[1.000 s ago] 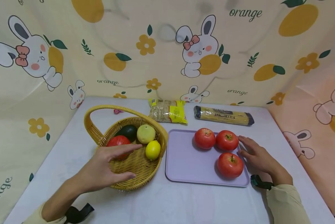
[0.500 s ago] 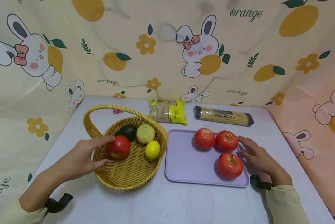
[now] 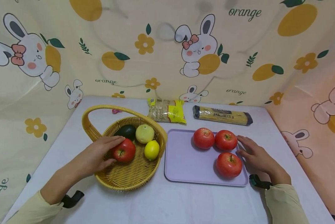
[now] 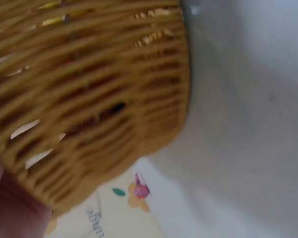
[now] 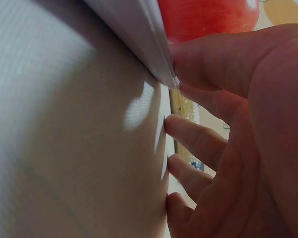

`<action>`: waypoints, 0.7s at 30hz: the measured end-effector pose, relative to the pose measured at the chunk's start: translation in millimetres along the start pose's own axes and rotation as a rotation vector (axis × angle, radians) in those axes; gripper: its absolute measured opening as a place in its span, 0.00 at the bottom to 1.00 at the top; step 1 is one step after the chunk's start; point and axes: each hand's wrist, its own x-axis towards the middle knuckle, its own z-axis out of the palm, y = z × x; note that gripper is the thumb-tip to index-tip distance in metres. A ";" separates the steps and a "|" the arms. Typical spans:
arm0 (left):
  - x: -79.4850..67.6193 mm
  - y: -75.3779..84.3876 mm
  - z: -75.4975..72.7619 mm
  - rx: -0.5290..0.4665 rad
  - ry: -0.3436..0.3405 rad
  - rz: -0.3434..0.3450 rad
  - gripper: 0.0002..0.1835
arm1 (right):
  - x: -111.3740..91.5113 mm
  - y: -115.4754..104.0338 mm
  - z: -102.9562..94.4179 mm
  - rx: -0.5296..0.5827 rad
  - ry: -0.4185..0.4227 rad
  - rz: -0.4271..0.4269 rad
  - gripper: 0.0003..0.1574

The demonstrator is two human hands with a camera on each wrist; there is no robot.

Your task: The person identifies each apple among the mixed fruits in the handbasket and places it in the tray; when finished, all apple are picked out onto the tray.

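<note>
Inside the wicker basket point(image 3: 128, 177), my left hand point(image 3: 92, 158) holds a red apple point(image 3: 125, 151), fingers over its far side and thumb at its near left. Beside that apple lie a dark avocado point(image 3: 126, 131), a pale green round fruit point(image 3: 144, 134) and a yellow lemon point(image 3: 152, 150). The left wrist view mostly shows the basket's woven outside point(image 4: 114, 84), so the grip is hidden there. My right hand point(image 3: 256, 157) rests at the right edge of the lilac tray point(image 3: 190, 168); its thumb touches the rim. Three red apples point(image 3: 229, 165) sit on the tray.
At the back of the table lie a yellow noodle bag point(image 3: 167, 111) and a spaghetti pack point(image 3: 222, 115). The basket's tall handle point(image 3: 114, 106) arches over its far left side. A small pink item point(image 3: 116, 111) lies behind it. Patterned cloth walls surround the table.
My left hand first drew back left from over the basket, then moved right onto the apple. The apple has shifted slightly right inside the basket. My right hand has stayed put.
</note>
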 end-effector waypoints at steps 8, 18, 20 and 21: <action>13.4 4.6 13.8 -0.078 0.030 0.007 0.47 | -0.1 -1.5 -0.6 0.002 0.002 -0.006 0.51; 22.0 8.1 27.2 -0.107 0.047 0.045 0.49 | 0.7 -1.2 -0.3 -0.005 0.002 0.000 0.51; 22.1 9.2 28.2 -0.099 0.048 0.043 0.50 | 0.9 -1.3 -0.2 -0.005 0.002 0.001 0.51; 22.2 9.5 28.7 -0.098 0.048 0.041 0.50 | 0.9 -1.2 -0.3 -0.006 0.002 0.000 0.51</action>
